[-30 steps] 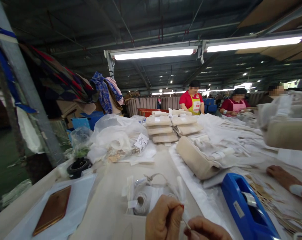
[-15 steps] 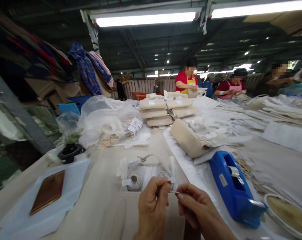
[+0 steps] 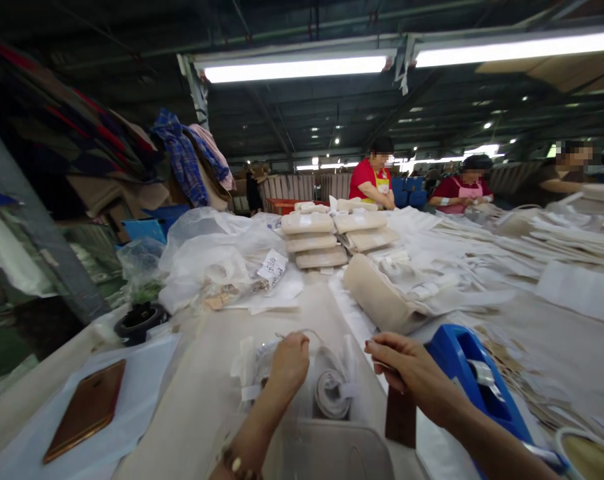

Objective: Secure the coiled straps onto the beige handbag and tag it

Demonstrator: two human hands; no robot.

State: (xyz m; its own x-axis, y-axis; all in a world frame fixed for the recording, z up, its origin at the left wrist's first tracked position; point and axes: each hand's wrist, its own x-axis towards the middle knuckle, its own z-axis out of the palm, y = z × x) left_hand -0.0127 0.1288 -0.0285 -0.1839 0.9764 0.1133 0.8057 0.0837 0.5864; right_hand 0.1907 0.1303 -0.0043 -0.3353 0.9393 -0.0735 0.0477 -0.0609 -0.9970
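Observation:
My left hand [image 3: 289, 363] is closed above a beige bag [image 3: 332, 443], its fingertips by a thin strap or cord. What it pinches, if anything, is hidden. On the bag lie a rolled pale strap [image 3: 332, 393] at the right and a second roll mostly covered by my left hand. To the right, my right hand [image 3: 405, 367] is held in a pinch, with a flat dark brown tag [image 3: 401, 419] hanging below its fingers. Whether a string links tag and fingers is too fine to see.
A blue tape dispenser [image 3: 477, 380] stands beside my right forearm, with a round tape roll [image 3: 589, 457] near it. Stacked beige bags [image 3: 309, 241] and clear plastic bags [image 3: 207, 247] lie ahead. A phone [image 3: 87, 407] rests at left. Co-workers [image 3: 369, 180] work across the table.
My hands were together, pinching a thin string over the bag. Now they are apart: the left has moved up and left, the right up and right with the brown tag.

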